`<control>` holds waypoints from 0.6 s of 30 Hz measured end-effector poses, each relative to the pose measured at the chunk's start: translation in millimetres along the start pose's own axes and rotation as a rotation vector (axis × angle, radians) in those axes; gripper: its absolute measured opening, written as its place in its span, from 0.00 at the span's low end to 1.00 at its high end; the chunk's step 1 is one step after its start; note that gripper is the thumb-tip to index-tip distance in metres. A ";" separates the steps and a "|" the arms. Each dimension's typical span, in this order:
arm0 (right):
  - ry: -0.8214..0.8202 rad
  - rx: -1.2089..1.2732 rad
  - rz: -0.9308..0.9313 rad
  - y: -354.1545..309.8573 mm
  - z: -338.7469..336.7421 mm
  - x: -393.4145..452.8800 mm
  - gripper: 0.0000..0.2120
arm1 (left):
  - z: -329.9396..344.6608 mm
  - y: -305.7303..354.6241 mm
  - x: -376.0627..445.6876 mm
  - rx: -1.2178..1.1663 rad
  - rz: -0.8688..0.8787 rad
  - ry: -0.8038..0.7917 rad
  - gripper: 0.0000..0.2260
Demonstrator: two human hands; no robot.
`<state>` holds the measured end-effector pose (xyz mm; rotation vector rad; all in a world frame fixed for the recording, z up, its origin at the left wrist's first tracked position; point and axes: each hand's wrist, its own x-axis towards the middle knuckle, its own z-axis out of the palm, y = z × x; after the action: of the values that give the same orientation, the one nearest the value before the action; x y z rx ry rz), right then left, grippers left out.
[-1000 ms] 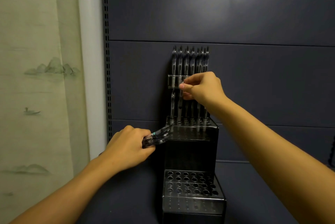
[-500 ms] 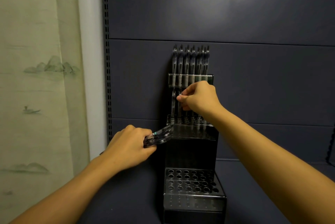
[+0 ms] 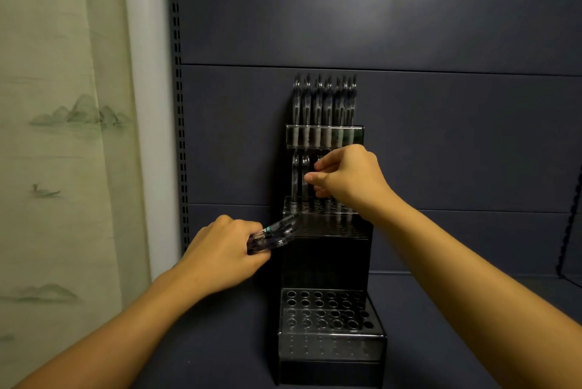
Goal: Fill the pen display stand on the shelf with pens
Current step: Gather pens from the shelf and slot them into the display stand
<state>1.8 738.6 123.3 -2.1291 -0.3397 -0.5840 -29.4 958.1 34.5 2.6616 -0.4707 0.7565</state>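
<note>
A black tiered pen display stand [image 3: 327, 262] sits on the dark shelf against the back panel. Several clear pens [image 3: 318, 102] stand upright in the back row of its upper tier. My right hand [image 3: 346, 177] pinches one pen [image 3: 305, 181] in that row, second from the left, low on its barrel. My left hand [image 3: 220, 250] grips a bundle of clear pens [image 3: 274, 234], their ends pointing at the stand's upper left corner. The lower tier [image 3: 327, 310] shows several open holes with no pens in them.
The dark shelf floor [image 3: 472, 325] spreads to the right of the stand. A slotted upright rail [image 3: 178, 105] runs along the shelf's left edge. A pale curtain with a landscape print [image 3: 63, 136] hangs at the left.
My right hand has slid down from the clear holder bar to the lower barrels of the pens. My left hand with its bundle has stayed almost still.
</note>
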 end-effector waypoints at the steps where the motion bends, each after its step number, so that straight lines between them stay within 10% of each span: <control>1: -0.025 0.004 -0.026 0.3 -3.6 -5.9 0.12 | 0.9 1.0 0.4 -0.006 0.003 0.003 0.12; 9: -0.384 -0.159 -0.287 1.8 -19.9 -37.7 0.16 | 10.1 13.0 7.1 -0.072 0.040 -0.006 0.12; 18: -0.391 -0.215 -0.353 14.2 -20.5 -41.7 0.09 | 13.1 26.6 10.9 -0.088 0.061 -0.024 0.13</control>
<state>-33.3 712.4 102.1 -2.4074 -0.9191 -0.4091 -25.3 926.8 35.9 2.5879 -0.5796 0.7057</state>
